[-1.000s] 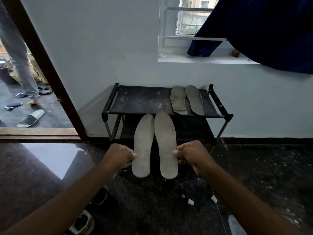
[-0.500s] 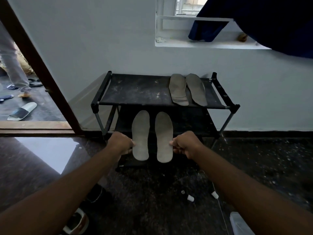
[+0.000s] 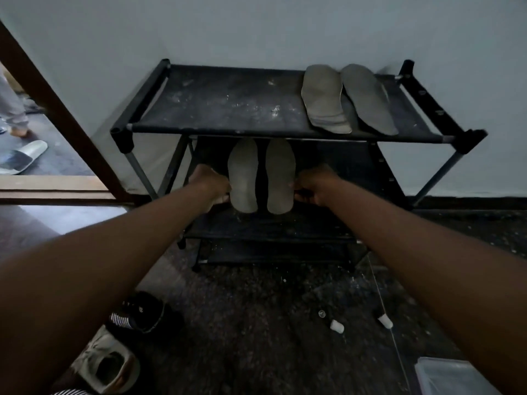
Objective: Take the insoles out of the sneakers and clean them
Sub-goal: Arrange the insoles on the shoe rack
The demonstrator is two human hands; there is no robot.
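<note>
1. The left hand [image 3: 211,183] is closed on the outer edge of the left-held insole [image 3: 242,175]. The right hand [image 3: 313,186] is closed likewise on the outer edge of the right-held insole [image 3: 281,175].
2. Both held insoles are presented toes-up and side by side, with a narrow gap between them. Their toes are tucked just under the front rail [image 3: 256,132] of the shoe rack [image 3: 122,138], and their heels are over the middle shelf [image 3: 271,223]. Contact with that shelf cannot be told.
3. The top shelf [image 3: 228,101] is occupied at its right end only; the left and middle are bare and dusty. There, a lighter shelf insole [image 3: 323,98] and a darker shelf insole [image 3: 368,98] are laid side by side, heels near the front rail.
4. The rack is set against the wall [image 3: 256,29], with a door frame [image 3: 57,109] just to its left.
5. Insoles counted: four, two held and two shelved.
6. Sneakers counted: two, a dark sneaker [image 3: 142,312] and a pale sneaker [image 3: 109,366], on the floor [image 3: 256,323] beneath the left forearm.
7. Also noted on the floor: a white cap [image 3: 337,326], a second white cap [image 3: 385,321] and one clear container [image 3: 456,377] at the lower right.
8. One slide sandal [image 3: 22,156] is seen beyond the doorway.
</note>
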